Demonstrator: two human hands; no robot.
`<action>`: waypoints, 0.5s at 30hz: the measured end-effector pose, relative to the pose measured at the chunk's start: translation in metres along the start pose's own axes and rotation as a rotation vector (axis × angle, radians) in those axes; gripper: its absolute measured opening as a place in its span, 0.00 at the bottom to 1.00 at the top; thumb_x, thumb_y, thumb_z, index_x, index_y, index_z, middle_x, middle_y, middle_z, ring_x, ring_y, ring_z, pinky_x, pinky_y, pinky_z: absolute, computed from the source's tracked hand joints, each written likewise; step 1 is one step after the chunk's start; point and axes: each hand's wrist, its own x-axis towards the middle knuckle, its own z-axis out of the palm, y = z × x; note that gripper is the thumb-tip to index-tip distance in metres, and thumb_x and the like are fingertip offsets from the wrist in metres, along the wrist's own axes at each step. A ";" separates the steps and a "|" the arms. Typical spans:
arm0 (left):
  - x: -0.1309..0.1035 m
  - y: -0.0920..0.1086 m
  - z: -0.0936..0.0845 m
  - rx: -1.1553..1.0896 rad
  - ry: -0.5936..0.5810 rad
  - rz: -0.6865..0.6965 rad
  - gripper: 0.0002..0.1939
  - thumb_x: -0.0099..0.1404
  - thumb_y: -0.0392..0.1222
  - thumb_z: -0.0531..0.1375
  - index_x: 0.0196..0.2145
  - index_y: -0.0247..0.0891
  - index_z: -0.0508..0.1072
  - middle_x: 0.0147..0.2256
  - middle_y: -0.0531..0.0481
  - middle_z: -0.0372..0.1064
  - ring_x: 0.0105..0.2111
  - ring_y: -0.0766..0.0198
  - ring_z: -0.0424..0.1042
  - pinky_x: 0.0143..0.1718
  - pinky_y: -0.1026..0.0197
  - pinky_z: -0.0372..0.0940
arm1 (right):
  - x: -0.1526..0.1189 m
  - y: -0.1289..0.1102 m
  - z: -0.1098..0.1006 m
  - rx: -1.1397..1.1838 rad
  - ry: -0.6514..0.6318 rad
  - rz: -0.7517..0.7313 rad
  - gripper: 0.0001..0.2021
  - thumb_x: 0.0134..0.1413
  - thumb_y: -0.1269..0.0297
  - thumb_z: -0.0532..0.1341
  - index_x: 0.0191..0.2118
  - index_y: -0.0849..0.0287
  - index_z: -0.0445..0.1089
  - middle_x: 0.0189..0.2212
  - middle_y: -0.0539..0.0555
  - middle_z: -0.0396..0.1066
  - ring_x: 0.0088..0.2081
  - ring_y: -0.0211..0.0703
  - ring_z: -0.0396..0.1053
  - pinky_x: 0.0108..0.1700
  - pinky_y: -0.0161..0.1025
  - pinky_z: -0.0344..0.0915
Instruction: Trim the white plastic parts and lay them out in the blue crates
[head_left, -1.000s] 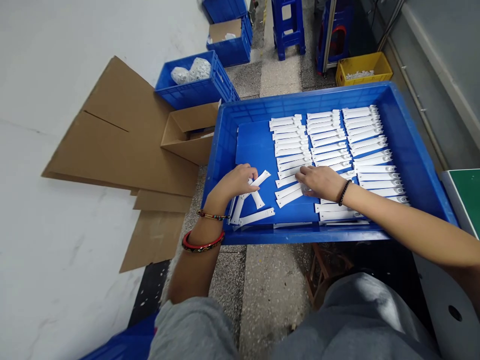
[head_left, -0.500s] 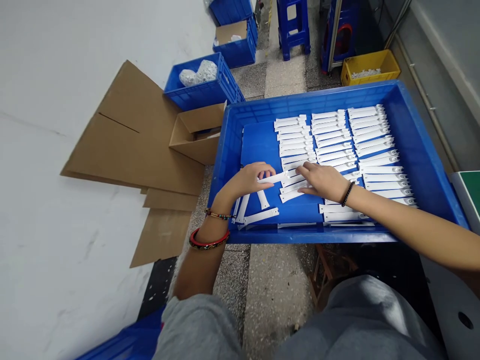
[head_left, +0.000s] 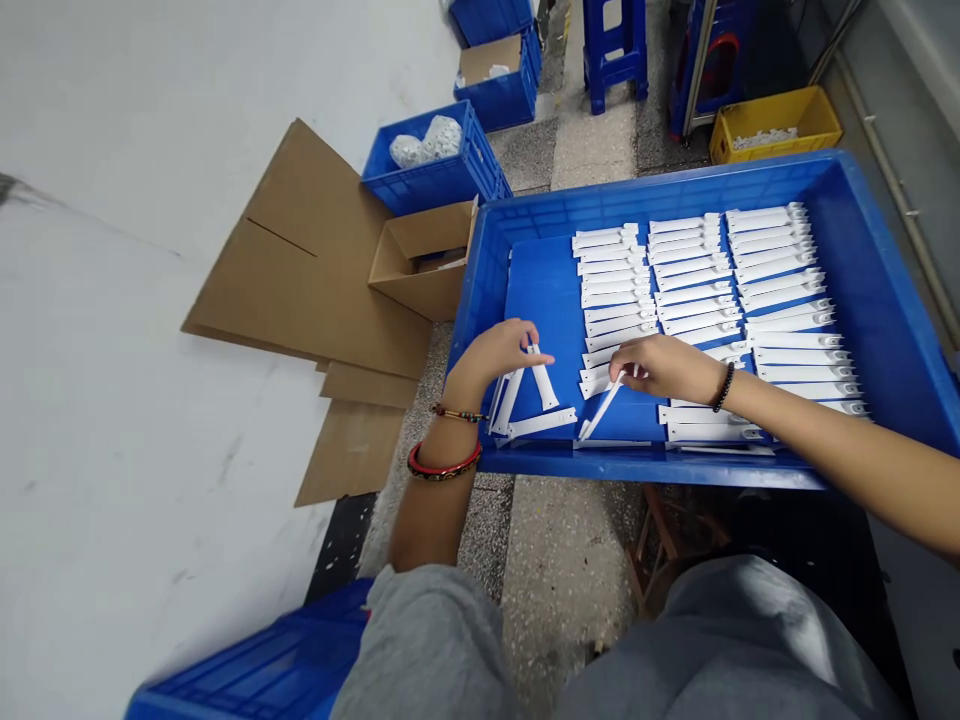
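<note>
Blue plastic forms the wide shallow crate on which everything here is centred, and its floor is covered on the far and right side by three neat columns of flat white plastic strips laid side by side. Near the crate's front left corner a small loose heap of white strips is seen, its pieces crossing one another at angles. The left hand is laid over the top of this heap, fingers curled and pressed on one short strip that is gripped between thumb and fingertips; two bangles — a thin beaded one and a thick red one — are worn on that wrist, just outside the crate's front wall. The right hand is held over the near end of the left column, a dark bead bracelet at its wrist. One slanted white strip is pinched at its upper end between the right thumb and forefinger, its lower end resting on the crate floor close to the front wall, just right of the heap.

Left of the crate, on the speckled floor, an open brown cardboard box and flattened cardboard sheets are seen against the white wall. Beyond the crate's far left corner a smaller blue bin holding white bagged parts is placed, and beyond its far right corner a yellow bin.
</note>
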 end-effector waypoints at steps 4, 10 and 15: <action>0.005 -0.010 0.010 0.059 -0.081 0.045 0.12 0.54 0.39 0.66 0.36 0.39 0.69 0.31 0.52 0.66 0.32 0.61 0.67 0.32 0.61 0.60 | 0.000 -0.004 0.003 -0.186 -0.111 -0.033 0.12 0.52 0.81 0.59 0.38 0.59 0.73 0.39 0.55 0.75 0.36 0.43 0.71 0.35 0.36 0.59; 0.010 -0.004 0.015 0.050 -0.001 0.149 0.05 0.56 0.31 0.57 0.30 0.39 0.65 0.33 0.50 0.66 0.32 0.63 0.68 0.35 0.60 0.62 | -0.003 -0.011 -0.003 -0.154 -0.220 -0.079 0.08 0.51 0.78 0.64 0.38 0.62 0.71 0.42 0.57 0.71 0.36 0.41 0.69 0.36 0.36 0.60; 0.012 0.002 0.017 -0.013 0.018 0.140 0.08 0.57 0.38 0.61 0.35 0.39 0.66 0.34 0.50 0.67 0.34 0.61 0.69 0.36 0.59 0.64 | -0.003 -0.014 0.004 -0.252 -0.204 -0.201 0.05 0.53 0.75 0.66 0.36 0.60 0.72 0.38 0.57 0.74 0.43 0.48 0.69 0.43 0.41 0.62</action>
